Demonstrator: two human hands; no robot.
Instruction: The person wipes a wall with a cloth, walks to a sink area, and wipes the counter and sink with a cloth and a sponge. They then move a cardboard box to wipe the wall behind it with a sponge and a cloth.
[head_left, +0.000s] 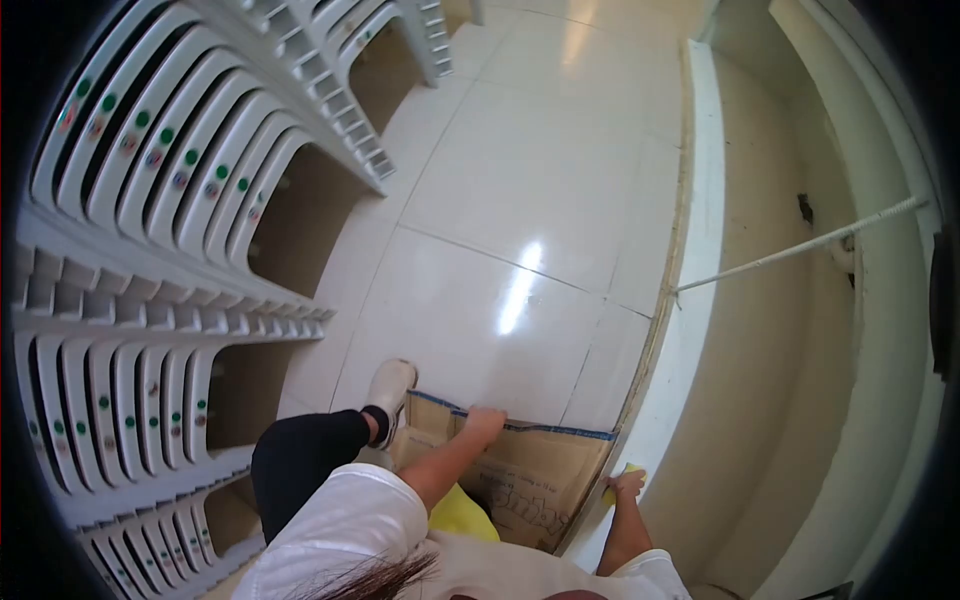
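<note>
My left hand (486, 424) is closed over the blue-taped top edge of a brown cardboard sheet (560, 462), which stands on the floor in front of me with handwriting on its near face. My right hand (627, 485) presses a yellow sponge (609, 495) against the white ledge (690, 350) on the right; the fingers partly cover the sponge. Something bright yellow (462, 516) shows below my left forearm, partly hidden, and I cannot make out what it is.
Stacks of white plastic chairs (190, 160) line the left side. A pale rope (800, 248) stretches from the ledge across the recessed trough (770, 400) to the far wall. Shiny tiles (480, 280) cover the floor. My shoe (391, 386) is beside the cardboard.
</note>
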